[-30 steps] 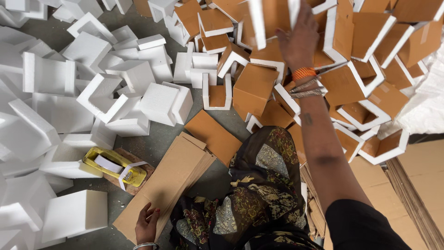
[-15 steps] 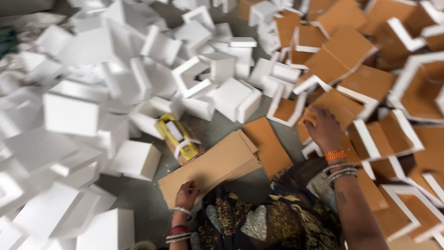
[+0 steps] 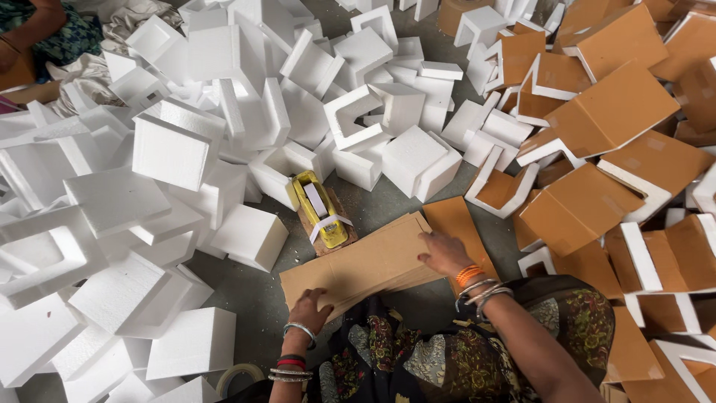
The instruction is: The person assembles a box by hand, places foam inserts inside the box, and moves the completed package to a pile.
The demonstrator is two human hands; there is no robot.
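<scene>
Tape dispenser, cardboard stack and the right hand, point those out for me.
Tape dispenser (image 3: 319, 210), head view, on its yellow body.
Cardboard stack (image 3: 365, 263), head view, on its bare top sheet.
Right hand (image 3: 444, 252), head view, on its back.

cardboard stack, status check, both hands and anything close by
Left hand and right hand flat on cardboard stack. Yellow tape dispenser touching its far edge. Foam blocks beside.

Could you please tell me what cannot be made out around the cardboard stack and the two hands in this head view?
- Cardboard stack: near edge hidden by the patterned clothing.
- Left hand and right hand: palms face down, unseen.
- Tape dispenser: its label too small.
- Tape roll: partly hidden by foam.
- Another person: cut off by the frame.
</scene>
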